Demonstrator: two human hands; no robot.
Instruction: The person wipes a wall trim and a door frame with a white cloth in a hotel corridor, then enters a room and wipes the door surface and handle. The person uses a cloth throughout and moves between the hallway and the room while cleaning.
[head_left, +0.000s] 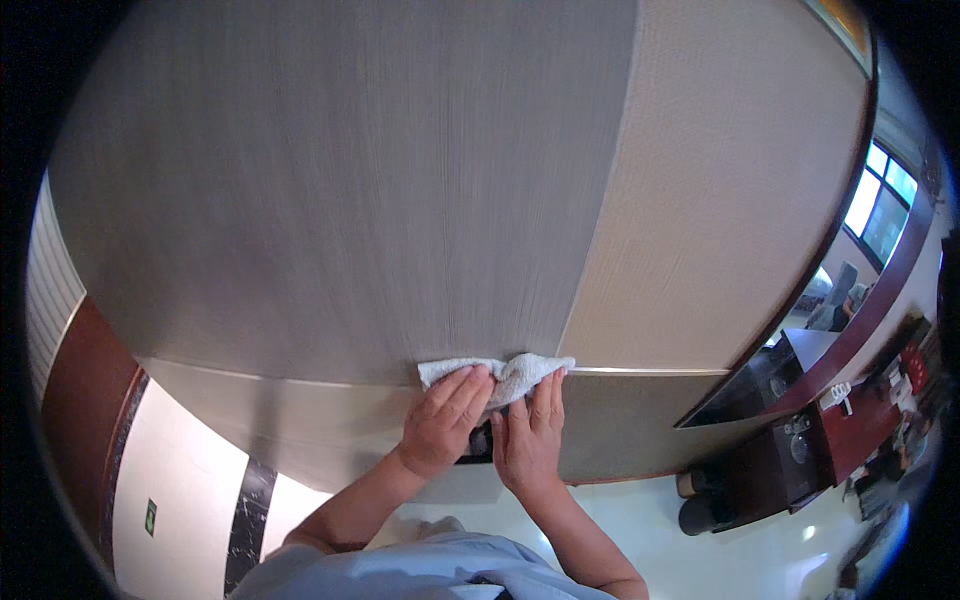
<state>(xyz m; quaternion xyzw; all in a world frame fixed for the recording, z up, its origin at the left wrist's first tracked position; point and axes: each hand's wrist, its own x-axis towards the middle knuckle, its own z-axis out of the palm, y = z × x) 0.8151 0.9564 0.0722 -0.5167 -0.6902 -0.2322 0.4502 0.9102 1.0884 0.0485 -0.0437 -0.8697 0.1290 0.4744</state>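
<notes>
A light grey-white cloth (517, 373) lies bunched against a thin metal trim strip (645, 370) on a panelled wall. My left hand (446, 420) presses on the cloth's left part with fingers together. My right hand (531, 439) has its fingertips on the cloth's right part, thumb slightly apart. Above the strip rise a grey streaked wall panel (450, 180) and a beige textured panel (712, 180). A small dark object, partly hidden, shows between my wrists.
At the right stand a dark red wooden desk (855, 435), a black bin (697, 516) and a dark-framed reflective pane (772, 375). A green sign (151, 517) is at the lower left. Shiny pale floor (652, 517) lies below; a person is partly visible at the far right.
</notes>
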